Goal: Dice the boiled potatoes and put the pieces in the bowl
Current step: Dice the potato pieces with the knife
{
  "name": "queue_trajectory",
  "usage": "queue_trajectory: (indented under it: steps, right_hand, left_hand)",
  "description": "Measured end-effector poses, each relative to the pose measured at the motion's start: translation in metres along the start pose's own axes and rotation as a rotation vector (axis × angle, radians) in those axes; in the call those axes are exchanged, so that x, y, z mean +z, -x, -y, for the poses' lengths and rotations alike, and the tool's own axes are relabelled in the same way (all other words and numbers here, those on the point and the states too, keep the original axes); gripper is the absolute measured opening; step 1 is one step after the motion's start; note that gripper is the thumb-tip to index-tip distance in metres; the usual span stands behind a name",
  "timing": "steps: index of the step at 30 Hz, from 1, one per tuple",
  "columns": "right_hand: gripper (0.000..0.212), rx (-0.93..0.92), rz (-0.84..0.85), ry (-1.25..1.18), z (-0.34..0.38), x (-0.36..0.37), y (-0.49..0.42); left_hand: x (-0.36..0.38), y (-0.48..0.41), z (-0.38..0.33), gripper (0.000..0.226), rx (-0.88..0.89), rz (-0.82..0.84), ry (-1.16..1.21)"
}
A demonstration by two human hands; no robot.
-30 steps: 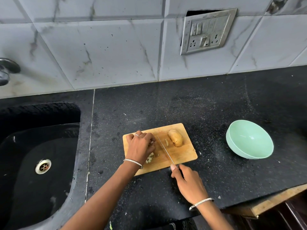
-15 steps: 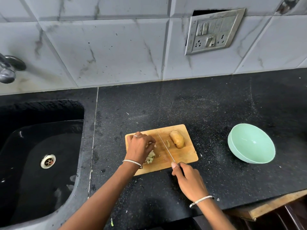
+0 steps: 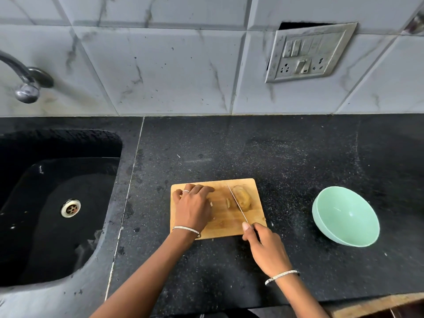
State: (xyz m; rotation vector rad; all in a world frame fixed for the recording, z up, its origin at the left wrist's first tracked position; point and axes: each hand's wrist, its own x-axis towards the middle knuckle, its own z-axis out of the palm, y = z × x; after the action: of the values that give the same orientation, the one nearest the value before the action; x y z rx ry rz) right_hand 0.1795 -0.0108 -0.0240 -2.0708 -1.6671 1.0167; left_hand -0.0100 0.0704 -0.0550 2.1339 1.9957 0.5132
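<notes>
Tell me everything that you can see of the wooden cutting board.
The cutting board is a light wooden rectangle with rounded corners. It lies flat on the black counter, between the sink and the green bowl. The left hand lies over its left part. A potato rests on its right part, and the knife held by the right hand crosses it.

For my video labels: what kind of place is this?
Most likely a home kitchen: a black sink with a tap, a stone counter, and a potato on a board.
</notes>
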Motion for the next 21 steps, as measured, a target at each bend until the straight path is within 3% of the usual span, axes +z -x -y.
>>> queue_trajectory:
  steps: [7, 12, 21]
  right_hand:
    - [0.042, -0.009, 0.020, -0.043, -0.011, -0.002, 0.001]
    - [0.042, -0.020, 0.003, -0.065, -0.021, 0.003, 0.003]
    - [0.042, -0.019, 0.038, -0.082, -0.024, 0.015, 0.007]
  left_hand:
    - [0.011, -0.013, -0.034, 0.032, 0.013, 0.205, -0.012]
    - [0.015, -0.013, -0.034, 0.021, 0.017, 0.182, -0.029]
    - [0.014, -0.001, -0.023, 0.028, -0.072, 0.145, 0.071]
